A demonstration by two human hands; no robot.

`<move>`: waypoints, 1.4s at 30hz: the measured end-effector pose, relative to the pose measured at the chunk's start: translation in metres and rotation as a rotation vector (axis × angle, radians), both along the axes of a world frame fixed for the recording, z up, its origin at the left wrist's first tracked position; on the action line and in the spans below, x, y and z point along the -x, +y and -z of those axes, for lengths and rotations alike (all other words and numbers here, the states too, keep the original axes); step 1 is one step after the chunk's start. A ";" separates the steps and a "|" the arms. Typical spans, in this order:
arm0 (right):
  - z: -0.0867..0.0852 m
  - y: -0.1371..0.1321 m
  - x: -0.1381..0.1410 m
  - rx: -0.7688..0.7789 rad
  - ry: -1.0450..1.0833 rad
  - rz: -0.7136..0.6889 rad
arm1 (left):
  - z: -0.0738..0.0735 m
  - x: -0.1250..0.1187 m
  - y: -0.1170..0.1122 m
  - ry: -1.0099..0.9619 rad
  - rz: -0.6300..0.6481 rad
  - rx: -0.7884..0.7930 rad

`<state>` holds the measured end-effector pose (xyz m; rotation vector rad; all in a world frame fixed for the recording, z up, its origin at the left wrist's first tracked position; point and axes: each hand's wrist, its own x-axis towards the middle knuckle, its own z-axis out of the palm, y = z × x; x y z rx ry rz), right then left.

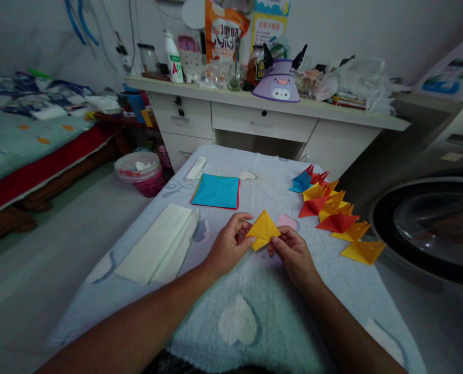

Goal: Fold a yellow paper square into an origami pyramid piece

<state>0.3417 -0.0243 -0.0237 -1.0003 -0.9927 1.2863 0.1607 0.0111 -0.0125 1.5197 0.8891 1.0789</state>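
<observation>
A folded yellow origami paper (263, 228), kite-like in outline, is held just above the cloth-covered table (231, 280). My left hand (233, 239) pinches its left corner between thumb and fingers. At the right corner, my right hand (291, 249) grips it the same way. Beyond my left hand lies a stack of square paper (218, 191), blue on top with red edges showing. To the right stand several folded paper cranes, among them a yellow crane (364, 251), a red crane (338, 222) and a blue crane (301, 182).
A pack of white tissue (157, 241) lies on the table's left side, with a small white box (196, 169) farther back. Behind the table is a white desk (185, 117) bearing a purple visor (278, 83) and jars. A washing machine (441, 218) stands right, a pink bucket (148, 179) left.
</observation>
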 end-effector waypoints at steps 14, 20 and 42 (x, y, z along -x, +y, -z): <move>-0.003 -0.001 0.002 0.012 -0.026 -0.001 | 0.001 0.000 -0.004 0.104 -0.031 -0.186; -0.002 -0.001 0.003 0.005 -0.019 0.022 | 0.002 0.001 -0.002 0.132 -0.041 -0.298; -0.005 -0.014 0.006 -0.171 -0.379 0.079 | 0.001 0.004 0.007 -0.076 -0.089 0.020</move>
